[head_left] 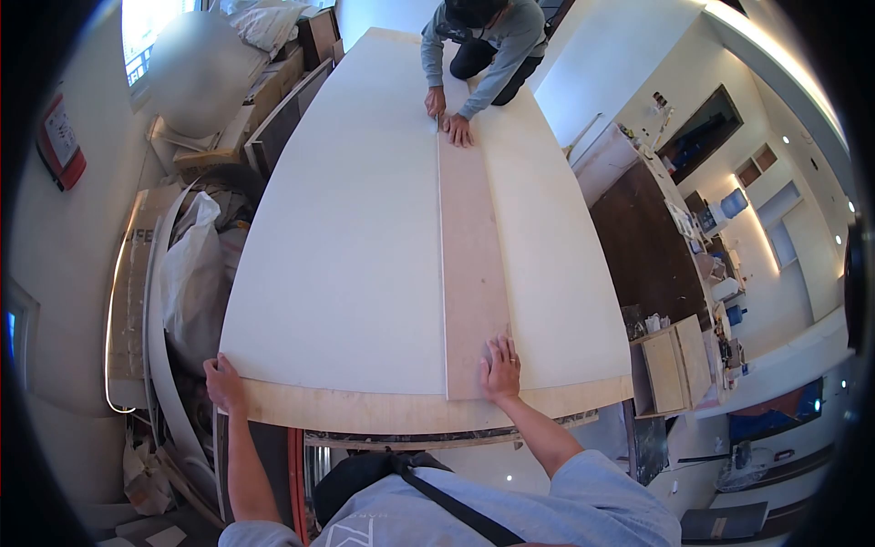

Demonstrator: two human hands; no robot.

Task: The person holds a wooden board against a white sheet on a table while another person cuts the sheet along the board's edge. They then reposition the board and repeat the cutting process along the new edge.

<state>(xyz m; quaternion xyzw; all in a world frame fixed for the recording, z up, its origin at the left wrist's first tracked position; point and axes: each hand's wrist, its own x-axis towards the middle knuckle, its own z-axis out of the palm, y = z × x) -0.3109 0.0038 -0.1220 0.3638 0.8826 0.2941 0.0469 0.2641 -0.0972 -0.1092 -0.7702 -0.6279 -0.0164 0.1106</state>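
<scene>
A large white sheet (355,228) lies on a pale wooden board (346,403), whose bare strip shows along the near edge. A long pinkish-brown plank (471,264) runs lengthwise over the sheet. My left hand (226,385) grips the near left corner of the sheet, its fingers curled at the edge. Flat on the near end of the plank, by its right edge, rests my right hand (500,369) with fingers stretched out. At the far end a person (492,46) kneels on the sheet, one hand pressing the plank, the other holding a small tool too tiny to make out.
Left of the board stand a white plastic bag (193,283), cardboard boxes (137,292) and leaning panels. To the right are a dark brown tabletop (652,251) and a small wooden box (673,365). A red-framed box (62,144) hangs on the left wall.
</scene>
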